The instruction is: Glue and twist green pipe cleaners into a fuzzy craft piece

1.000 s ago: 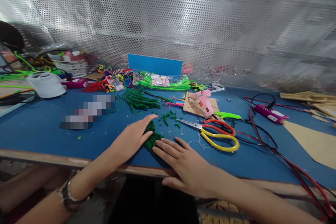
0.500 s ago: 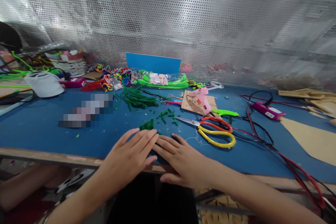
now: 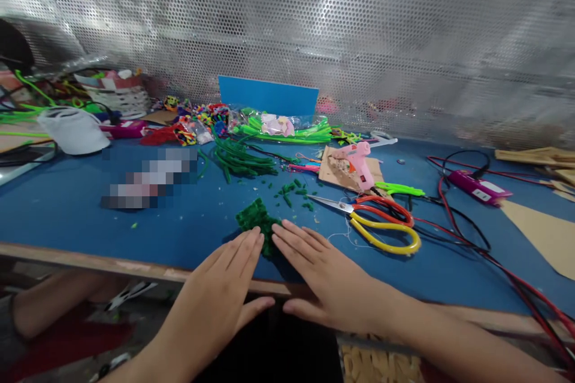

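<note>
A fuzzy dark green piece, seemingly made of pipe cleaners [image 3: 254, 215], lies flat near the table's front edge. My left hand [image 3: 224, 281] rests its straight fingertips on its lower left part, thumb held apart. From the other side, my right hand [image 3: 317, 269] reaches in with fingers stretched out, its tips at the piece's right edge. Neither hand is closed around anything. Just beyond lie short green cut bits [image 3: 290, 192]. Scissors [image 3: 381, 224] with one red and one yellow handle lie to the right, blades pointing left. My fingers hide part of the green piece.
Behind are green pipe cleaners [image 3: 242, 158], a pink glue gun [image 3: 357, 161] on cardboard [image 3: 330, 176] and a blue board [image 3: 269, 96]. Black and red cables and a purple box [image 3: 478, 187] lie right. A white cap [image 3: 74, 131] sits left. Another person's arm [image 3: 63, 302] shows lower left.
My hands have drawn apart and lie lower against the green piece, so more of it shows. The view has shifted slightly.
</note>
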Demonstrator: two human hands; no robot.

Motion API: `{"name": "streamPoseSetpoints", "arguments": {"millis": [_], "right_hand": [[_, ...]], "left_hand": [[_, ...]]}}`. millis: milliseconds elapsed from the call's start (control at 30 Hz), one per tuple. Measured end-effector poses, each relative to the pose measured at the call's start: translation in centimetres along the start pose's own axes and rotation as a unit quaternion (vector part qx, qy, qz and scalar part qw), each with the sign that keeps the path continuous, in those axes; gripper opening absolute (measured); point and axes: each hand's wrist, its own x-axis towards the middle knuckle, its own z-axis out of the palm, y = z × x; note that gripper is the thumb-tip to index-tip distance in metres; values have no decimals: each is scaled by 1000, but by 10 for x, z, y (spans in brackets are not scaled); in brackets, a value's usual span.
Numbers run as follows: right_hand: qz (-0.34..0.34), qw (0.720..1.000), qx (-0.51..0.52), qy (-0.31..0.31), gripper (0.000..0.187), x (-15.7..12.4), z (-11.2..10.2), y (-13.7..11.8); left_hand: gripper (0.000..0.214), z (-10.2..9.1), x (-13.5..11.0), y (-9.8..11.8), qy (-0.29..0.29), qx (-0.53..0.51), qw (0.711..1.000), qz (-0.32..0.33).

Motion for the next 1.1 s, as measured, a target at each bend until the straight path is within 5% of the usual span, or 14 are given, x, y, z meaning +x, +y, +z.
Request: {"name": "streamPoseSetpoints", "arguments": {"millis": [300,467,600,733,867,1100], "right_hand": [[17,1000,18,-18,69,-1,-10,1],[63,991,-8,120,52,-8,-37,16],[257,928,-26,270,21,-19,-62,54],[368,859,-72,349,30,-19,-67,103],[400,875,-24,271,41,-2,-59,137],[475,840,-3,262,10,14,-55,153]], "left_hand": [[65,-1,3,8,-30,-11,999,-11],[57,-4,9,7,-55,-35,997,-34],[63,0,14,5,-63,-52,997,-18],[68,4,15,5,-53,-61,997,-2],[69,5,14,6,-36,-75,997,0],[67,2,15,7,-56,-123,990,-26]]}}
